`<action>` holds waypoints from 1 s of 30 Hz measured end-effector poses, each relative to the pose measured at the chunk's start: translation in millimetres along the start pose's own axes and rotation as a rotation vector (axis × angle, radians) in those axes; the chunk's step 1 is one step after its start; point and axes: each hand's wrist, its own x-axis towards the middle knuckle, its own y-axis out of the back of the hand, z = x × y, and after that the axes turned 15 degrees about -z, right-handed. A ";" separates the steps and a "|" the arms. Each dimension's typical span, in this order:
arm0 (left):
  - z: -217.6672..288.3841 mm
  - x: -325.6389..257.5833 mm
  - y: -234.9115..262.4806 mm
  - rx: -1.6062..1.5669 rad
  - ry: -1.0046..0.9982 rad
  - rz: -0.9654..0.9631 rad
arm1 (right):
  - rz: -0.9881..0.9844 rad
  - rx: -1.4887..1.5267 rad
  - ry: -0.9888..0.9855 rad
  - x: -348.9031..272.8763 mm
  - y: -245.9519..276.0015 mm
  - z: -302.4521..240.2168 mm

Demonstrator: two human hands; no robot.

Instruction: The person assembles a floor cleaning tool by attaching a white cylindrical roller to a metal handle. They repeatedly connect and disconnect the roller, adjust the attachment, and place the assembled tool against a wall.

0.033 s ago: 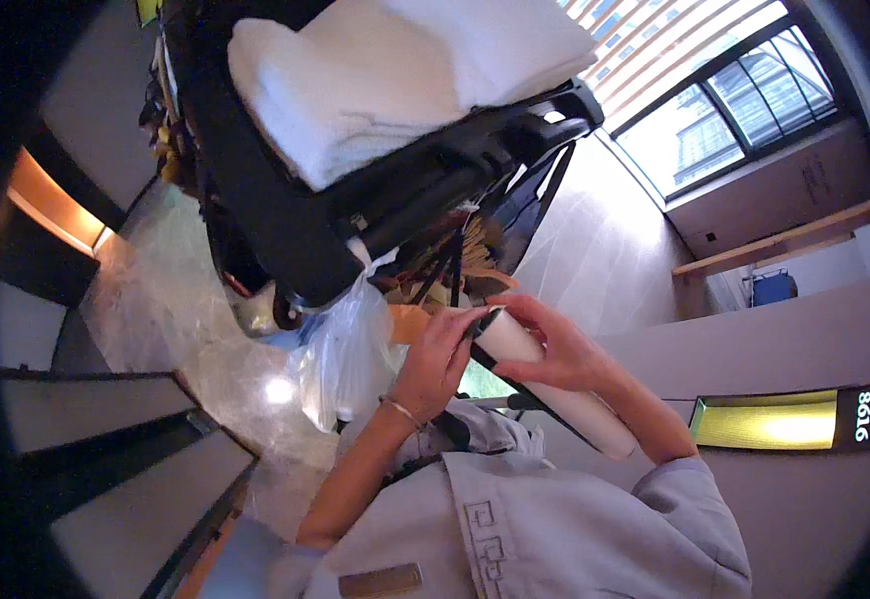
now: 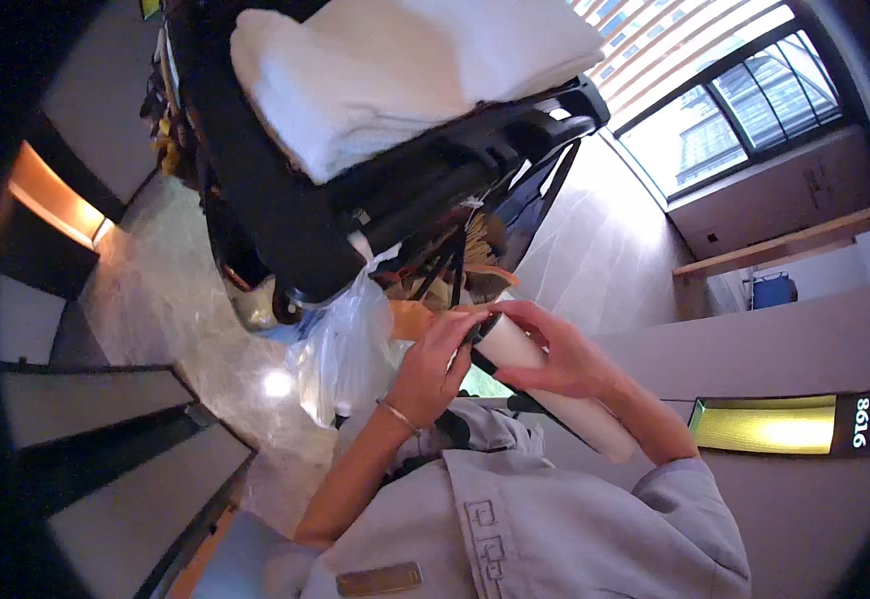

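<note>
A long white object with rounded sides and a black edge (image 2: 587,421) slants in front of my chest, its black-rimmed end uppermost; I cannot make out its exact kind. My right hand (image 2: 563,351) is closed round its upper part, thumb on the near side and fingers over the far side. At the black upper end, the bent fingers of my left hand (image 2: 437,357) grip the rim, and a thin bracelet circles that wrist. What lies under the left fingertips is hidden.
Just ahead stands a black cart (image 2: 305,235) with folded white towels (image 2: 395,85) on top. A clear plastic bag (image 2: 340,349) hangs from its near corner. To the right is a wall with a lit yellow recess (image 2: 765,426); a window (image 2: 735,115) is at the far right.
</note>
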 end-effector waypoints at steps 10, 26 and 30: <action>21.0 -30.7 8.9 -0.002 0.066 -0.062 | -0.171 -0.110 0.013 -12.4 -13.2 -18.4; 25.6 -23.9 35.0 -0.153 0.065 -0.262 | -0.287 -0.230 0.151 -17.7 -11.3 -19.5; 26.4 -22.6 33.9 -0.117 0.062 -0.281 | -0.296 -0.283 0.184 -18.4 -10.9 -19.5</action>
